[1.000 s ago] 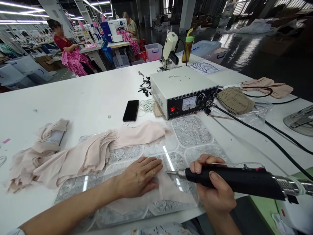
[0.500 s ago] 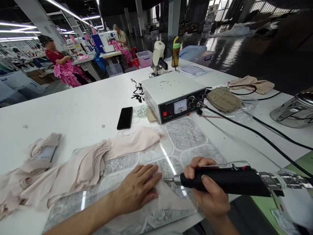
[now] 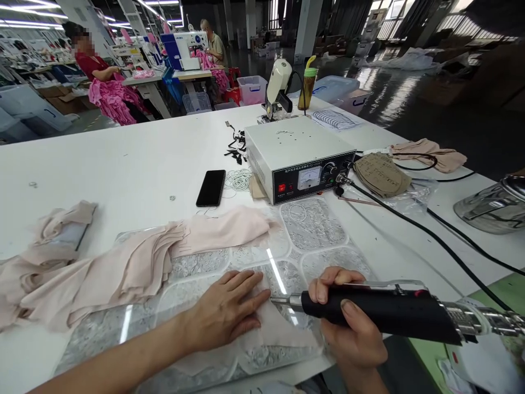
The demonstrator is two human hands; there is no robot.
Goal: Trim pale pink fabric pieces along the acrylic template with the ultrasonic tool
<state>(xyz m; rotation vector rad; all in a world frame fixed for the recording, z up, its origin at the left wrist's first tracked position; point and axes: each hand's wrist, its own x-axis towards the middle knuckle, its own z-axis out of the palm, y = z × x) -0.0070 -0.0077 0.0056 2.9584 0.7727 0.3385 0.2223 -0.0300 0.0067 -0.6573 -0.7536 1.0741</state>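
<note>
My left hand (image 3: 232, 306) lies flat with fingers stretched over a thin pale pink fabric piece (image 3: 283, 328) on a clear patterned mat (image 3: 197, 268). My right hand (image 3: 348, 320) is wrapped around the black handle of an ultrasonic handpiece (image 3: 381, 312). Its metal tip points left and sits at the fabric's edge, close to my left index finger; whether it touches the cloth I cannot tell. A fanned stack of pink fabric pieces (image 3: 143, 257) lies beyond my left forearm, partly on the mat. The handpiece's rear end runs off toward the right edge.
A control box (image 3: 303, 148) with a dial and lit red switch stands behind the mat, its black cable (image 3: 410, 219) curving right. A phone (image 3: 210, 187), a glass jar (image 3: 492, 205), brown patterns (image 3: 381, 174) and a drink bottle (image 3: 307, 87) are on the table. Two people work at the back left.
The camera view has shifted slightly, so the background sits further right and higher. Both hands keep nearly the same hold, with the handpiece tip still beside the left index finger.
</note>
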